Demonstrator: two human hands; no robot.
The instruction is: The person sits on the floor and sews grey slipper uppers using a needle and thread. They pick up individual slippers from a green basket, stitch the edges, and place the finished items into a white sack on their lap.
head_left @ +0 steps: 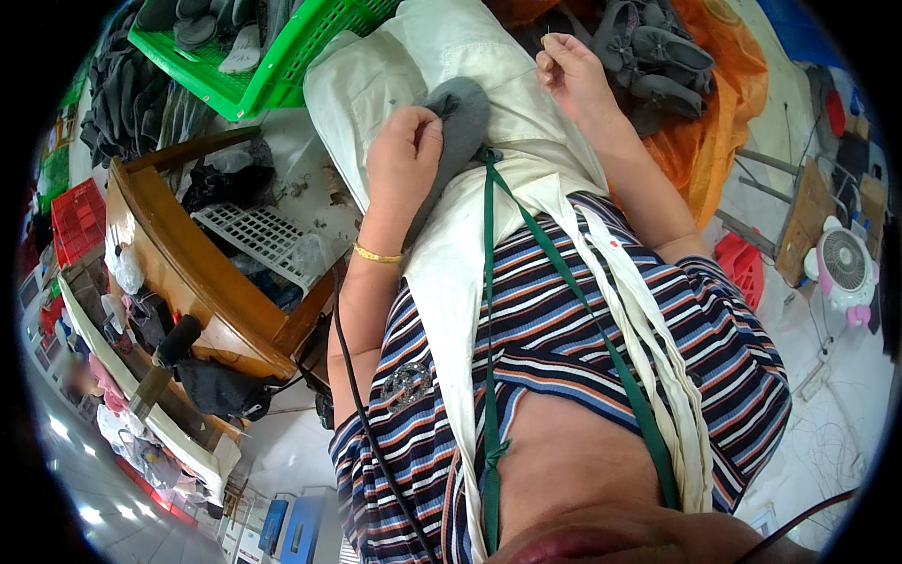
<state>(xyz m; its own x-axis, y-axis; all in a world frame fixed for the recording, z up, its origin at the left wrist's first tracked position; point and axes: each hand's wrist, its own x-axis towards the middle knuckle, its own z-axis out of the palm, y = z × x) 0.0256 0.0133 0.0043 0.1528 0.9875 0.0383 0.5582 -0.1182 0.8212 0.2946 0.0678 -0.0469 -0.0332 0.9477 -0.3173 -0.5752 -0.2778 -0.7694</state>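
Note:
My left hand (404, 155) is closed on a dark grey cloth shoe (462, 117), which rests on my lap over a white apron (437, 47). The fingers curl over its edge and hide part of it. Off to the right, my right hand (575, 77) is raised in a pinch, apart from the shoe. A tiny thin thing shows at its fingertips, too small to name. Beyond that hand, several dark grey shoes (658, 56) lie on an orange sack (728, 80).
A green plastic crate (244, 89) holding grey shoe pieces stands at the far left. Beside my left arm is a wooden bench (202, 273) with a white plastic basket (268, 242). A black cable (349, 367) hangs past my left arm. To the right stands a white and pink fan (843, 263).

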